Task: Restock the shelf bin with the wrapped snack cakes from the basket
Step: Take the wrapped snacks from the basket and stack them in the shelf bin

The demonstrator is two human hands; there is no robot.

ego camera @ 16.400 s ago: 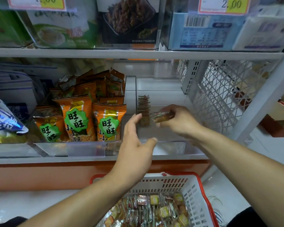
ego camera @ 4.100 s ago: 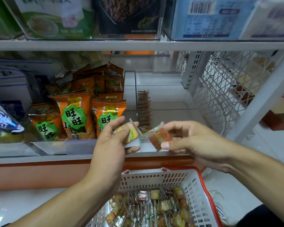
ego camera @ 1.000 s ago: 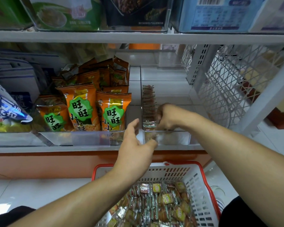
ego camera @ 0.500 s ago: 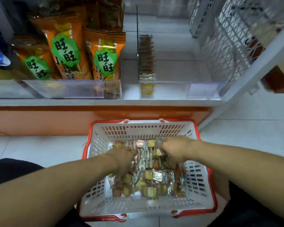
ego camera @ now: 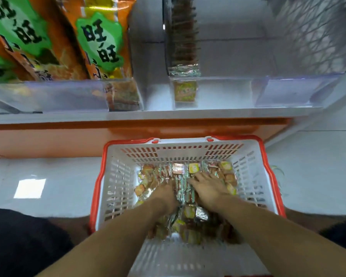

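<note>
A white basket [ego camera: 185, 149] with a red rim stands on the floor below the shelf, holding several wrapped snack cakes [ego camera: 194, 168] in foil and yellow wrappers. Both my hands are down inside it. My left hand [ego camera: 166, 191] digs into the pile, with its fingers hidden among the wrappers. Beside it, my right hand [ego camera: 207, 186] lies on the cakes with its fingers spread. Above, the clear shelf bin [ego camera: 228, 92] holds a single row of upright snack cakes [ego camera: 183, 45] along its left wall. The rest of the bin floor is bare.
Orange snack bags [ego camera: 100, 43] fill the neighbouring clear bin on the left. A white wire mesh panel [ego camera: 312, 31] closes the shelf's right side. An orange base strip [ego camera: 48, 140] runs under the shelf, and white floor tiles surround the basket.
Both hands have left the shelf bin and dropped into the basket. My view has tilted down with them. The row in the bin stands where it did.
</note>
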